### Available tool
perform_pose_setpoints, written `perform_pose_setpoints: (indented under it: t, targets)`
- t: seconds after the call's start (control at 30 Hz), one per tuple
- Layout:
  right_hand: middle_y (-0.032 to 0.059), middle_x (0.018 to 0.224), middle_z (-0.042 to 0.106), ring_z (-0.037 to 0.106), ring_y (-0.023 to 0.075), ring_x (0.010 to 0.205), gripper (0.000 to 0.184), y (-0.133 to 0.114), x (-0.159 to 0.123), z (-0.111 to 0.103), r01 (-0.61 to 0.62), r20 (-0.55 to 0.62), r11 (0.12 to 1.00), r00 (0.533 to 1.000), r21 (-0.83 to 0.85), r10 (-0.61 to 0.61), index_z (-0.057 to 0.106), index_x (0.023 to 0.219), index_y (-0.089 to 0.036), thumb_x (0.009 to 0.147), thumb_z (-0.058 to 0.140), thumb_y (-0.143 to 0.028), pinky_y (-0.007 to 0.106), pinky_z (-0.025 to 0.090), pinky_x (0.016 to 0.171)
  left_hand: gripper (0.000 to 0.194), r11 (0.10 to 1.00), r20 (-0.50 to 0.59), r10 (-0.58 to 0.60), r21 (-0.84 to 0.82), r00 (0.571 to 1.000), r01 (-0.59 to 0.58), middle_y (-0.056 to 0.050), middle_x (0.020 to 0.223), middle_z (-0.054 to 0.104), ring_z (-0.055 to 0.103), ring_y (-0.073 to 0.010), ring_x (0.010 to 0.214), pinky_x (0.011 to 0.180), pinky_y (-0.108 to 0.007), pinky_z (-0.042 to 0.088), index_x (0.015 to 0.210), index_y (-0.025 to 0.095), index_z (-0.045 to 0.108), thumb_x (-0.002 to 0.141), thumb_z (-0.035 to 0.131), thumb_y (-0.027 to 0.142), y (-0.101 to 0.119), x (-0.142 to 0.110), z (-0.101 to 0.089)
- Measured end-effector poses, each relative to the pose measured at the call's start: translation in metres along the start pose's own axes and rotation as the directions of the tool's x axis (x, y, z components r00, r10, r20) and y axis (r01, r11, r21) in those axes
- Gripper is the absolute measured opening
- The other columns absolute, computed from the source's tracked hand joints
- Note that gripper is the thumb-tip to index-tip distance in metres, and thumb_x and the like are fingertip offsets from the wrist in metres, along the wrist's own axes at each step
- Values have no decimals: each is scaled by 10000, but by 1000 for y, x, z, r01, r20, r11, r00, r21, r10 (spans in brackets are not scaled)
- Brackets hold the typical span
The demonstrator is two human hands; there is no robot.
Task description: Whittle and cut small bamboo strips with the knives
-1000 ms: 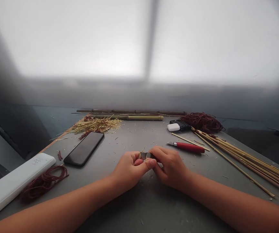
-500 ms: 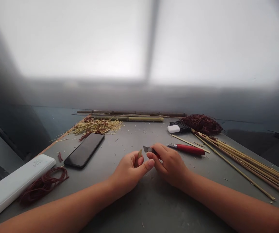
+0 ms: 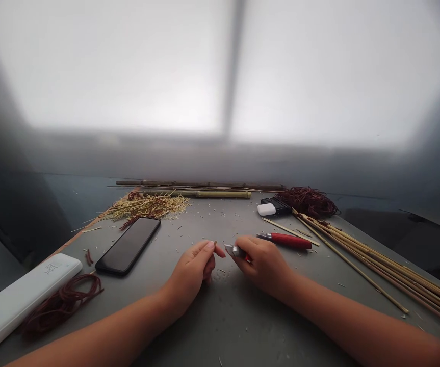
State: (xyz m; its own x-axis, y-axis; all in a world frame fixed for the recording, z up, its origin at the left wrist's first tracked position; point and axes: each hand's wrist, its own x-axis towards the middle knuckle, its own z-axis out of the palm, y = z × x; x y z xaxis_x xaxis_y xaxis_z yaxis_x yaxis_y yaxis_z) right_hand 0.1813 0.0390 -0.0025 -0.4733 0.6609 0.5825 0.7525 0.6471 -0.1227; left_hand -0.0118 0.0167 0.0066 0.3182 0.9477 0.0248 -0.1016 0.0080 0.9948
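Over the middle of the grey table (image 3: 273,326), my left hand (image 3: 193,267) pinches a small piece of bamboo (image 3: 215,243), of which only a tip shows between thumb and forefinger. My right hand (image 3: 261,260) is wrapped round a craft knife (image 3: 235,250), its short blade pointing left toward the left fingertips. A narrow gap separates blade and left hand. Just beyond my right hand lies a second knife with a red handle (image 3: 290,241). Small pale shavings are scattered on the tabletop under and around both hands.
On the left are a phone (image 3: 128,247), a white power bank (image 3: 32,300), coiled dark-red cord (image 3: 65,303) and a heap of straw-coloured shavings (image 3: 151,205). Bamboo poles (image 3: 223,194) lie along the back. Rightward are a white case (image 3: 266,209), a cord bundle (image 3: 307,202) and bamboo sticks (image 3: 376,262).
The knife blade has come away from the bamboo piece, and the hands have moved apart. My left hand has turned, hiding more of the piece. The whole view has shifted slightly.
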Motion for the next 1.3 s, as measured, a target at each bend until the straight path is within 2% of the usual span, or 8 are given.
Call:
perform_pose_setpoints:
  t: [0.17, 0.27, 0.37, 0.5, 0.7, 0.9, 1.03, 1.3]
  targets:
    - [32, 704, 634, 552, 173, 598, 267, -2, 10, -19, -157, 111, 976, 978, -149, 174, 543, 750, -205, 942, 520, -389, 263, 259, 529, 546, 995, -44, 17, 99, 999, -12, 76, 566, 329, 334, -131, 551, 575, -272, 323, 960, 165, 676, 780, 572, 670, -1, 0, -2]
    - [68, 838, 696, 619, 208, 693, 172, 0, 21, -45, -331, 140, 928, 924, -174, 356, 581, 968, -191, 951, 492, -337, 256, 324, 558, 538, 990, -49, 9, 144, 999, -2, 64, 568, 354, 374, -151, 593, 613, -282, 325, 1038, 161, 700, 792, 563, 620, 0, -1, -4]
    - [68, 860, 715, 636, 221, 689, 241, 13, 29, -70, -443, 155, 874, 866, -200, 475, 553, 1155, -191, 952, 467, -290, 262, 353, 553, 498, 983, -13, -5, 183, 1000, 7, 53, 582, 388, 397, -162, 611, 627, -289, 338, 1063, 165, 708, 790, 555, 553, 2, -3, -4]
    - [76, 946, 714, 665, 236, 760, 266, 45, 28, -82, -372, 163, 882, 889, -289, 429, 654, 1149, -247, 907, 548, -281, 269, 380, 572, 400, 948, 6, 51, 313, 999, -50, -25, 773, 616, 536, -199, 743, 703, -310, 405, 1020, 197, 716, 786, 592, 497, 2, -7, -1]
    - [99, 1048, 739, 704, 283, 848, 285, 84, 18, -75, -375, 240, 856, 849, -356, 471, 764, 1075, -277, 849, 616, -188, 298, 438, 600, 390, 911, 37, 53, 407, 998, -64, -95, 950, 757, 650, -241, 866, 754, -339, 453, 1074, 186, 685, 817, 609, 469, 1, -12, -4]
    - [152, 1031, 754, 709, 284, 890, 286, 85, 11, -74, -329, 282, 896, 867, -297, 412, 777, 1097, -170, 929, 546, -166, 346, 457, 695, 505, 944, 29, -2, 331, 1000, -8, -123, 1013, 767, 686, -257, 964, 858, -378, 481, 1202, 148, 609, 790, 664, 436, 0, -11, -8]
    - [141, 1020, 752, 702, 282, 917, 271, 89, 11, -67, -309, 303, 910, 871, -276, 387, 786, 1042, -174, 927, 542, -154, 345, 476, 741, 574, 967, 68, -31, 256, 997, 13, -125, 1004, 767, 693, -267, 1021, 914, -395, 491, 1249, 134, 568, 757, 704, 397, -2, -12, -7]
    - [104, 1029, 716, 675, 263, 895, 175, 79, 20, -79, -324, 348, 890, 834, -322, 429, 764, 872, -215, 876, 589, -221, 309, 461, 677, 520, 928, 107, -69, 371, 992, 25, -104, 992, 756, 691, -233, 948, 866, -357, 506, 1257, 134, 555, 768, 660, 273, 1, -15, -8]
